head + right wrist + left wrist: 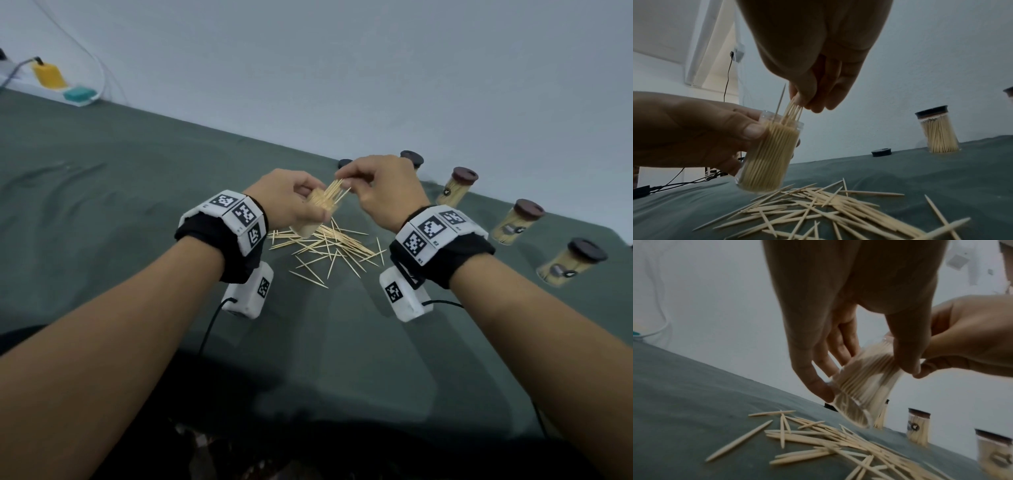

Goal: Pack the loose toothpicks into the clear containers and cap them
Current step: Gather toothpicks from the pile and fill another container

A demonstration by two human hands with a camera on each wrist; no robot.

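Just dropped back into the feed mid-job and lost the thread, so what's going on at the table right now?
A person is packing toothpicks. The left hand grips an open clear container, already nearly full, held tilted above the green cloth. The right hand pinches a small bunch of toothpicks and feeds them into its mouth. A loose pile still lies below. A loose dark cap waits on the cloth, and several capped containers stand off to the right.

left hand (838, 321) grips clear container (863, 386), tilted | loose toothpicks (838, 443) on green cloth (684, 394)
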